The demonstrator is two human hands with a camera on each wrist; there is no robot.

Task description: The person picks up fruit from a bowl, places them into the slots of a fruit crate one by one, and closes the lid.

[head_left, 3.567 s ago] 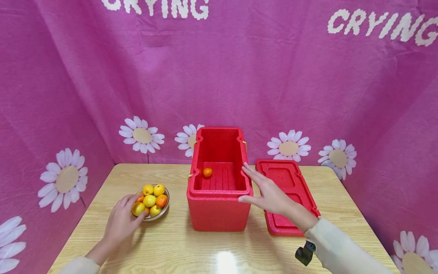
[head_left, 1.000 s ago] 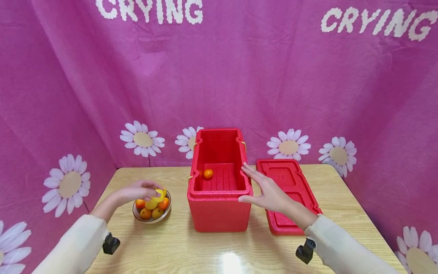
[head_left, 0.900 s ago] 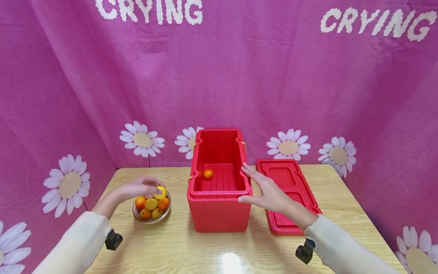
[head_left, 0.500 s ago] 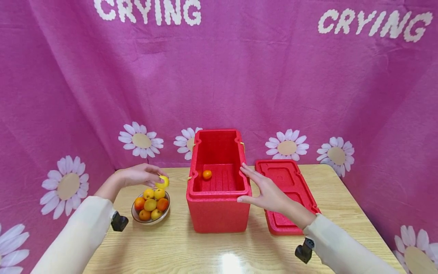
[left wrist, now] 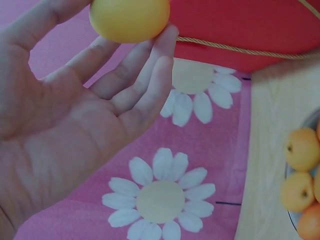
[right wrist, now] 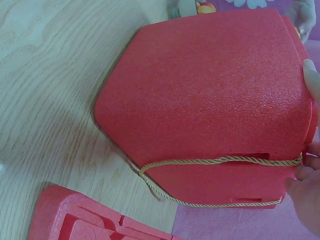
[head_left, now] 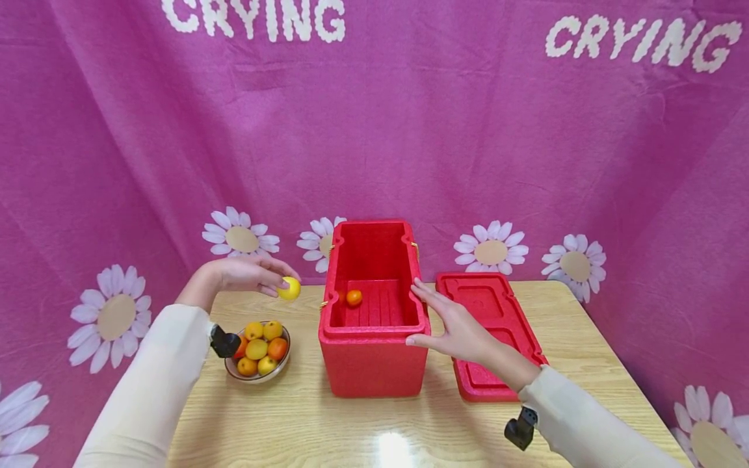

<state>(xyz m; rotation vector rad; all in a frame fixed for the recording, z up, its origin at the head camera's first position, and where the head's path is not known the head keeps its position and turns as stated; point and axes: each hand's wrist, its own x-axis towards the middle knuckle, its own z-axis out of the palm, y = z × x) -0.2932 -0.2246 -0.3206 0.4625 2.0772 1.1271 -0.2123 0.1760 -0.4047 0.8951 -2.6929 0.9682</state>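
Observation:
My left hand (head_left: 248, 273) pinches a smooth, round yellow fruit (head_left: 289, 288) between thumb and fingers. It is in the air, above and behind the fruit bowl and left of the red box. The left wrist view shows the same fruit (left wrist: 130, 17) at the fingertips, the palm bare. The open red foam box (head_left: 374, 364) stands mid-table, with one orange fruit (head_left: 354, 298) on its floor. My right hand (head_left: 459, 328) rests on the box's right rim, fingers extended and thumb near the front corner. Several yellow and orange fruits (head_left: 256, 349) fill the bowl (head_left: 257, 379).
The red lid (head_left: 486, 383) lies on the wooden table (head_left: 304, 429), right of the box. Gold cord (right wrist: 220, 161) runs along the box's side. A pink curtain (head_left: 374, 130) with daisies hangs close behind and at both sides.
My left hand has picked the yellow fruit out of the bowl, raised it and carried it away and to the right. The right hand stays on the box rim.

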